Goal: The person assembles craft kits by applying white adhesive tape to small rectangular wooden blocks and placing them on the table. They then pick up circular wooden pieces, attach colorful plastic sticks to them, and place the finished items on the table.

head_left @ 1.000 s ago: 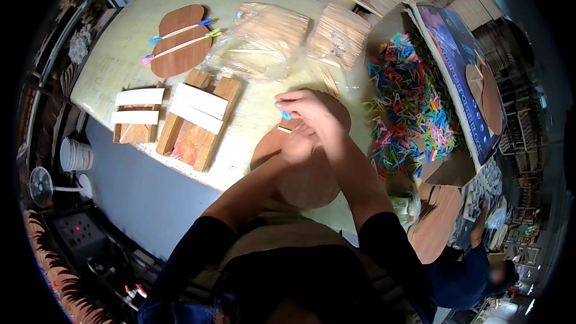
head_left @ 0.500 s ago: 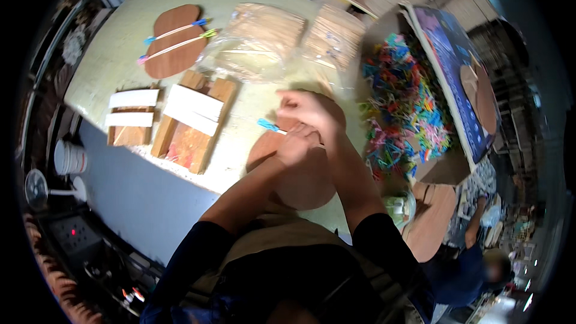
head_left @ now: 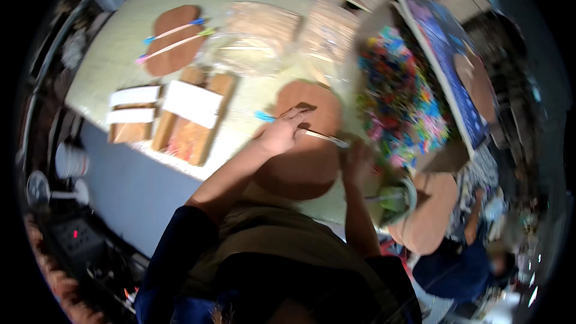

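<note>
A brown waisted wooden board [head_left: 300,174] lies before me. Across its waist runs a thin pale wooden stick [head_left: 318,136], with a blue clip [head_left: 264,116] at its left end and a small greyish piece, perhaps a clip, at its right end. My left hand [head_left: 282,135] is over the stick, fingers close together, holding it against the board. To the right of the board, apart from the stick, my right hand [head_left: 358,159] is smeared by motion; whether it holds anything is unclear. It is near a large box heaped with multicoloured clips [head_left: 405,96].
A similar board [head_left: 177,54] with two clipped sticks lies far left. Wooden block frames [head_left: 207,126] with white strips sit nearer. Plastic-wrapped stick bundles [head_left: 261,27] lie at the back. On the right are a green tub [head_left: 396,198] and stacked brown boards [head_left: 429,216]; a person works beyond.
My right hand has left the board and my left hand, swinging down and right toward the box. My left hand stays on the stick, whose right part now shows.
</note>
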{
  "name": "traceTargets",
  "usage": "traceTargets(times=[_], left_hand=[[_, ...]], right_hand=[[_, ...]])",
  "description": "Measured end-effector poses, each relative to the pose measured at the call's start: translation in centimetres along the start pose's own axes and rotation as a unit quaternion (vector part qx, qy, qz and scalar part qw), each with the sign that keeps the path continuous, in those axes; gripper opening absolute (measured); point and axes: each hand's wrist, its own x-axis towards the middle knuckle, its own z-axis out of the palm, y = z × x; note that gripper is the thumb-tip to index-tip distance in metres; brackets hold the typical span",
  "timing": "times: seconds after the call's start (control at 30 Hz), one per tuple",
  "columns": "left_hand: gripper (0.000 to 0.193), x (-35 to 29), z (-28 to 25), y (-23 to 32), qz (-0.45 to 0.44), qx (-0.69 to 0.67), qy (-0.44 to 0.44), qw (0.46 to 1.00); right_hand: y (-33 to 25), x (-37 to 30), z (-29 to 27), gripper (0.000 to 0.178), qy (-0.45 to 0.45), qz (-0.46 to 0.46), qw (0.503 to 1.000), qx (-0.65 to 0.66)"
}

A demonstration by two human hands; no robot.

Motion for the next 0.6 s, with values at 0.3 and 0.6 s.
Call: traceTargets(times=[0.3,0.6], left_hand=[[0.027,-16.3,-25.3,-11.4,-0.215,0.147,0.706,0.658],[0.028,-21.0,-35.2,-18.9,-0.291,-0.127,0.785,0.533]], right_hand=[[1.9,-3.0,-0.9,0.051,-0.043,0.042,0.997,0.057],[3.7,-6.7,-0.3,0.045,-0.130,0.087,0.984,-0.087]])
